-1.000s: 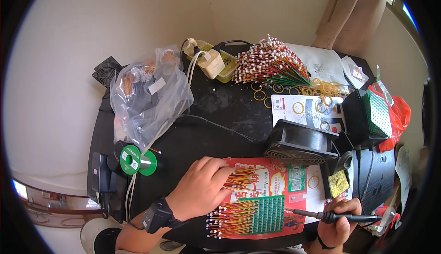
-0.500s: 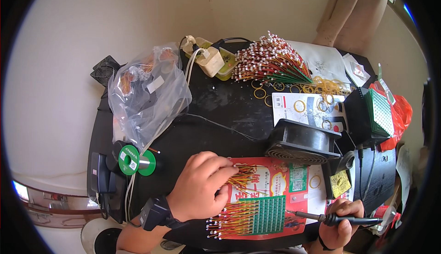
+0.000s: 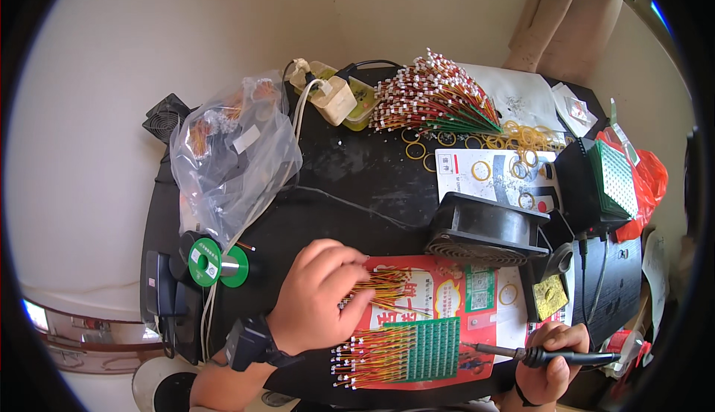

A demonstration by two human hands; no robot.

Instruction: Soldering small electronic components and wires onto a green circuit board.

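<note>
Little had shifted since the earlier frames: the left hand [image 3: 320, 296] stayed low in the frame's centre, fingers curled loosely onto a loose wire bundle [image 3: 387, 287] on the red sheet [image 3: 439, 300]. Those thin wires looked light, floppy, best pinched mid-length. At lower right, the right hand [image 3: 555, 352] gripped the soldering iron [image 3: 514, 352].

Red, yellow and orange wires [image 3: 383, 287] lie on a red sheet [image 3: 439, 300] beside a green board [image 3: 428, 349], on a black table [image 3: 350, 166].
</note>
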